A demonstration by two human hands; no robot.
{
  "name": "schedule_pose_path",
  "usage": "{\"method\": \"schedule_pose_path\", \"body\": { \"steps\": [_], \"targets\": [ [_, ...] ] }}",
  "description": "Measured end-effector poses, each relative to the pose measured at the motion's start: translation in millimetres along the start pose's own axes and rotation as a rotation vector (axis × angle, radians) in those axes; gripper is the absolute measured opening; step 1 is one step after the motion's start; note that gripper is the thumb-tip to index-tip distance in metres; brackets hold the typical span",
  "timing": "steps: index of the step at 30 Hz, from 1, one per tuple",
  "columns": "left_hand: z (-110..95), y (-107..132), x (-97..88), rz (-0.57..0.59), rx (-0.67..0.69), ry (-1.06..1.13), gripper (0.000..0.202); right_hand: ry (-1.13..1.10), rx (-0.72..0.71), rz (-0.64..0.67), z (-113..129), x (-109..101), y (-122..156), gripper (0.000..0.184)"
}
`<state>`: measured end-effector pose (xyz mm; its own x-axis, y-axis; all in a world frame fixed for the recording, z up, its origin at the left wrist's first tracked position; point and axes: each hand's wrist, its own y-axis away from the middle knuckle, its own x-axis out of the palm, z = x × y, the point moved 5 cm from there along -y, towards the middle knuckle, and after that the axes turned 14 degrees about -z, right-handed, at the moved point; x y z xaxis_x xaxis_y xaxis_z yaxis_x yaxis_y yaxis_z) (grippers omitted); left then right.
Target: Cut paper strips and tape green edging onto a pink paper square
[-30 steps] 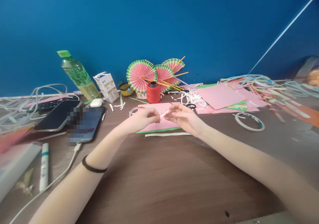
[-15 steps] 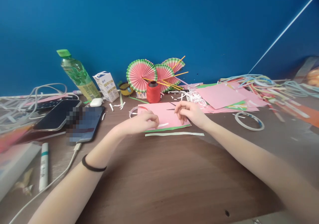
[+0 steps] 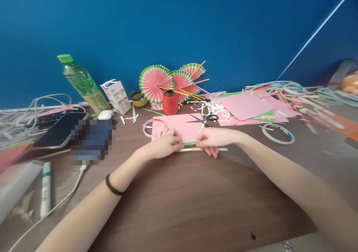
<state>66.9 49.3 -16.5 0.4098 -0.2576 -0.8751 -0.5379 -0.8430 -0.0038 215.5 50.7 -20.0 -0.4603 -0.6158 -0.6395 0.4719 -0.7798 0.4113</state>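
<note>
Both hands are at the near edge of a pink sheet of paper [image 3: 187,130] whose green backing shows along that edge. My left hand [image 3: 167,143] is closed there, fingertips pinched together near the sheet's front border. A short way to the right, my right hand [image 3: 211,138] pinches the same edge between thumb and forefinger, its other fingers hanging loosely below. Just in front runs a pale green paper strip [image 3: 190,149], partly covered by the hands. Black scissors [image 3: 211,117] lie with parted blades on the sheet's far right. A tape roll [image 3: 144,128] rests by its left side.
Pleated pink-and-green paper fans [image 3: 156,84] and a red thread spool [image 3: 170,103] stand behind. Pink sheets [image 3: 246,106], white paper scraps [image 3: 214,108] and another tape roll [image 3: 279,142] lie right. Leftward are a bottle [image 3: 84,84], a carton [image 3: 117,97] and a phone [image 3: 93,142].
My right hand has come down and nearer, uncovering the scissors, to the sheet's front edge. My left hand has shifted right and slightly nearer, and its fingers now pinch at that edge.
</note>
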Motion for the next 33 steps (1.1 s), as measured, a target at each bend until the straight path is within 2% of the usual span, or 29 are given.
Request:
{"method": "schedule_pose_path", "body": {
  "steps": [23, 29, 33],
  "targets": [
    [-0.2, -3.2, 5.3, -0.056, 0.039, -0.147, 0.024, 0.022, 0.002, -0.014, -5.7, 2.4, -4.3, 0.012],
    [0.6, -3.7, 5.9, -0.060, 0.055, -0.155, 0.025, 0.134, -0.021, -0.069, -2.6, 0.1, -0.1, 0.020],
    [-0.4, -3.1, 5.2, -0.054, 0.049, -0.159, 0.025, 0.168, -0.079, -0.153, 3.5, 0.3, 0.6, 0.024]
  ]
}}
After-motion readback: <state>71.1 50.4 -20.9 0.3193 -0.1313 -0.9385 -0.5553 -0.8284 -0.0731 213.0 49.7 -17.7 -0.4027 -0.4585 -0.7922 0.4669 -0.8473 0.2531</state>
